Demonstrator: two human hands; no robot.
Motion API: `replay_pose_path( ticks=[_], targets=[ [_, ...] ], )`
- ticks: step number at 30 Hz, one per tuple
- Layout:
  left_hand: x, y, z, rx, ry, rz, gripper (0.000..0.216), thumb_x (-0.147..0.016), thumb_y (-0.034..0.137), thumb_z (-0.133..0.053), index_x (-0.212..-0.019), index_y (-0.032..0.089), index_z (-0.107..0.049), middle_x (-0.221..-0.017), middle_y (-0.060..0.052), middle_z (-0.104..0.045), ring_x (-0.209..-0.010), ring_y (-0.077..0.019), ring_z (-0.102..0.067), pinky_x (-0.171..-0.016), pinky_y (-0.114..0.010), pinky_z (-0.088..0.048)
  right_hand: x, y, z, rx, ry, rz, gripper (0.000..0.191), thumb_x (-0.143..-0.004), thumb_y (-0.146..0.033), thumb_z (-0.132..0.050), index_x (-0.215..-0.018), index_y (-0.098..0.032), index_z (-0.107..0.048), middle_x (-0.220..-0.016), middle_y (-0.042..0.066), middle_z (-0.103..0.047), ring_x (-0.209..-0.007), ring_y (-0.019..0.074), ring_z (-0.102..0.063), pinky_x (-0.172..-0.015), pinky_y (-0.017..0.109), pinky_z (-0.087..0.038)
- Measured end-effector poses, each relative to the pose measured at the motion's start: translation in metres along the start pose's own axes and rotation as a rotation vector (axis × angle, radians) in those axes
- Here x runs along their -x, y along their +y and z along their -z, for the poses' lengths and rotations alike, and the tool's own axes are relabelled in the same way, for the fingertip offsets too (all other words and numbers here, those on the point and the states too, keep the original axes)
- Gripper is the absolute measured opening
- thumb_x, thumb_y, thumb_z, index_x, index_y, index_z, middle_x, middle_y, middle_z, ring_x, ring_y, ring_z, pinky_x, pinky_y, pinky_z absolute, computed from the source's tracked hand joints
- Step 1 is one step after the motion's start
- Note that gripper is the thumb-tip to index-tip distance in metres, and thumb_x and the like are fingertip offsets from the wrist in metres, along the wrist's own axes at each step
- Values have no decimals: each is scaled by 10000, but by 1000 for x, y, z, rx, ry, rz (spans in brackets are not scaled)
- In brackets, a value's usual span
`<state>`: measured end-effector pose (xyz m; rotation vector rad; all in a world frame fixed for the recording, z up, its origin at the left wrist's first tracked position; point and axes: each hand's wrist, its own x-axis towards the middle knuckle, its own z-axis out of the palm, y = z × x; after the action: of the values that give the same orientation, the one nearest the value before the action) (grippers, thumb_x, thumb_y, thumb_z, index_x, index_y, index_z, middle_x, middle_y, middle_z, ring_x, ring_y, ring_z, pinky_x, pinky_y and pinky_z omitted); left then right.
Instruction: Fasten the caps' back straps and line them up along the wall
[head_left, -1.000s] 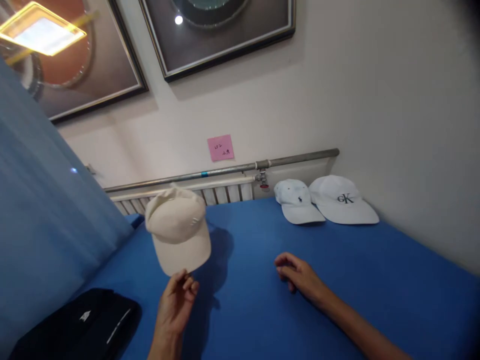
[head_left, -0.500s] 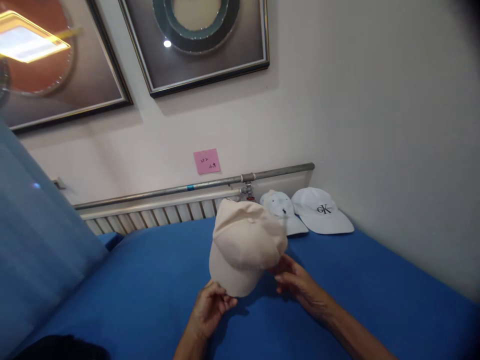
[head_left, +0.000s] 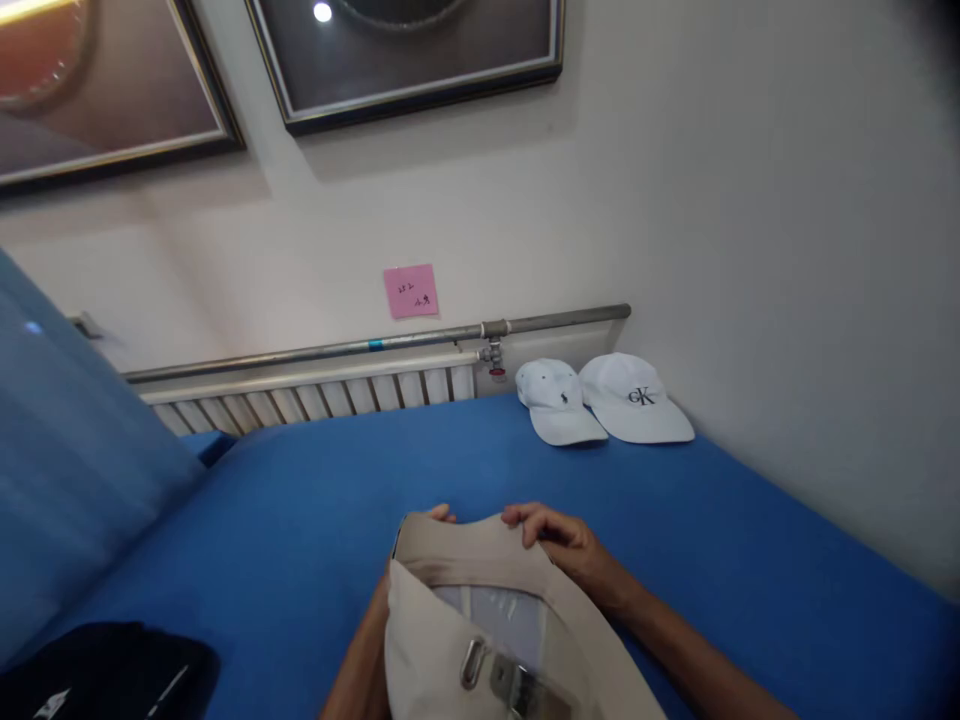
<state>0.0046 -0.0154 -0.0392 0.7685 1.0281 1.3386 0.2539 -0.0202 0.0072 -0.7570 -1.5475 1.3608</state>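
A beige baseball cap (head_left: 435,660) is tipped toward me at the bottom centre, its inside and a metal strap buckle showing. My right hand (head_left: 559,535) is closed on the right part of its far edge, fingers curled over the rim. At the far left side of the cap is my left hand (head_left: 442,513), mostly behind it; only some fingertips show above the edge, closed against it. Farther back on the blue surface (head_left: 337,500) sit a pale cap with a small dark emblem (head_left: 551,395) and a white cap with black letters (head_left: 634,400), side by side.
Dark cloth-like item (head_left: 112,670) lies at the lower left. A blue curtain (head_left: 67,480) hangs on the left. Behind the surface run a radiator (head_left: 322,400) and a metal pipe (head_left: 315,353). A pink note (head_left: 411,291) and framed pictures (head_left: 420,60) are on the wall.
The beige cap has been turned over from crown-up to inside-up and brought nearer to me. Both hands now grip its far edge. The view has tilted down, showing more of the dark item.
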Motion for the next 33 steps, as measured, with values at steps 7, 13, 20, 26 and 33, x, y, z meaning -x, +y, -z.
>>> replay_pose_path(
  ticks=[7,13,20,26,33],
  targets=[
    [40,46,5,-358,99,-352,310,-809,340,-571,-1066,211,-686,-1231,-91,-648,-1222,-283,-525,-1058,-434,-354,-3,11,13,116,202,67,49,-703,-234,-629,-659,-212,-629,-951,57,-667,-1074,247,-587,-992,415,-385],
    [74,73,-18,-949,-391,-700,377,-762,229,-608,-1129,265,-684,-1179,-44,-679,-1213,-287,-510,-1139,-486,-192,-4,17,12,188,315,140,37,-707,-211,-603,-678,-215,-625,-969,43,-642,-1064,219,-574,-969,379,-395],
    [83,77,-25,-1127,-454,-746,391,-660,104,-620,-1003,262,-719,-970,-53,-675,-983,-277,-570,-1149,-487,-102,-4,21,13,311,332,227,69,-749,-196,-566,-710,-215,-619,-985,44,-635,-1072,206,-561,-998,402,-371],
    [77,83,-9,-1068,-473,-642,181,-696,96,-580,-780,238,-653,-832,4,-646,-849,-210,-592,-1146,-432,-148,-4,25,16,323,325,209,79,-743,-178,-553,-695,-211,-606,-974,46,-637,-1052,207,-573,-980,400,-387],
    [71,85,7,-737,-464,-511,46,-746,219,-645,-747,217,-691,-772,-8,-662,-809,-200,-605,-1142,-414,-174,-2,25,9,362,331,240,114,-740,-144,-500,-728,-212,-591,-995,54,-641,-1080,211,-565,-987,407,-383]
  ],
)
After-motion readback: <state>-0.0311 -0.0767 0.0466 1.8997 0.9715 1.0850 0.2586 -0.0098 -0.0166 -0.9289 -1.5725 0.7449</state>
